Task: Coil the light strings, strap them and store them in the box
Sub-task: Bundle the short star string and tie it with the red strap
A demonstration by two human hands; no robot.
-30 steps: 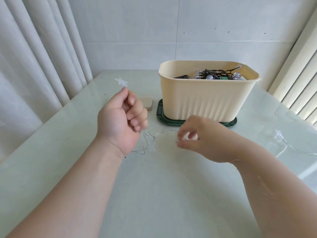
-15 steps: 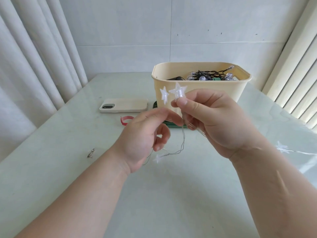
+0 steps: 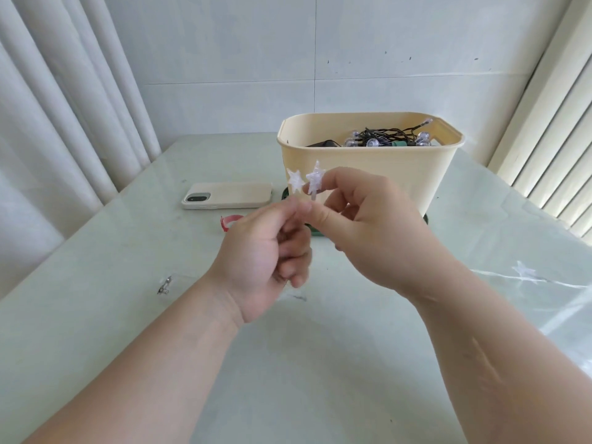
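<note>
Right grip (image 3: pixel 362 232) just beneath star lights (image 3: pixel 315 179)

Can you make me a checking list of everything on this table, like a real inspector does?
Surface: pale glossy table with reflections.
Job's things: cream box on a green base, holding a dark light string; star light string held up in front of the box; red strap partly hidden by the left hand.
Clutter: phone lying face down; small metal clip.
Hands: left hand and right hand both pinch the star light string.
Cables: thin wire carrying a star trails over the table at right.
Surroundings: curtain left, blinds right, tiled wall behind.
</note>
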